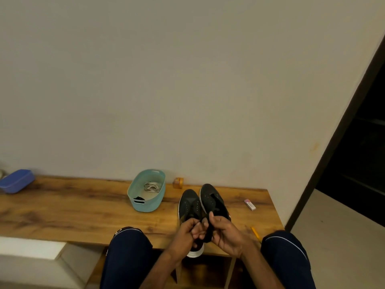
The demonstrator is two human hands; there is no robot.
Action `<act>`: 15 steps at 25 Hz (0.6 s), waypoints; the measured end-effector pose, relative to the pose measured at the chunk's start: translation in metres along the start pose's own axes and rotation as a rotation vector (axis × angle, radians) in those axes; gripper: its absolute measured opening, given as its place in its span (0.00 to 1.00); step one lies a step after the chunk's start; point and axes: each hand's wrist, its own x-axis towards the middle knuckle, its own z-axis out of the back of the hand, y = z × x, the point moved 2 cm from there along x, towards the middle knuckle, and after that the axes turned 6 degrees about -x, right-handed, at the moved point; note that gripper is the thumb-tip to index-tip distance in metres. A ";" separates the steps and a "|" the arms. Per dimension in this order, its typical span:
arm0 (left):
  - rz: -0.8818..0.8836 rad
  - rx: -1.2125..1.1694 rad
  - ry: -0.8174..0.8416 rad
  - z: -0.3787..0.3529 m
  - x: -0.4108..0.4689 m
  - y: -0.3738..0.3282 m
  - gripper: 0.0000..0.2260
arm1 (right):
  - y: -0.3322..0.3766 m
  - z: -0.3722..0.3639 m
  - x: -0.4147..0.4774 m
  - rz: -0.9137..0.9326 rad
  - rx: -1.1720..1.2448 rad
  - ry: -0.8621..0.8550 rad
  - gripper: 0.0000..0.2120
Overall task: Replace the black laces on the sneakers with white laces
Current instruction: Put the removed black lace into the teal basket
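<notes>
Knees (129,247) in dark blue trousers flank the left hand (185,234) and right hand (227,234), both pinching black lace (207,233).

Both hands meet with fingers curled around the dark bunch of lace held between them, and the right thumb stands up. Just right of the right hand, a yellow pencil (255,233) lies on the wooden surface (83,205). Directly beyond the hands the two black sneakers (190,205) stand side by side, touching, with their toes pointing away. One white heel sole overhangs the surface edge beneath the hands. Farther beyond the right hand lies a small pink-and-white eraser (250,204). Beyond and left of the left hand sits a teal basket (145,207) holding white laces (152,187) and a dark scrap. A small orange object (178,183) stands against the wall, between the basket and the sneaker toes. Far to the left hand's left rests a blue box (16,181).
</notes>
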 end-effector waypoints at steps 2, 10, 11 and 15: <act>-0.010 0.057 0.012 0.003 0.005 0.002 0.15 | 0.003 0.005 0.003 -0.006 -0.010 0.048 0.19; -0.092 0.080 0.066 0.003 0.009 0.008 0.13 | 0.017 0.001 -0.001 -0.087 -0.181 0.019 0.15; -0.082 0.082 0.041 0.005 0.011 0.010 0.14 | 0.010 -0.002 0.000 -0.080 -0.213 -0.090 0.14; -0.035 0.010 0.029 0.006 0.009 0.015 0.13 | 0.003 -0.012 -0.002 -0.092 -0.225 -0.176 0.15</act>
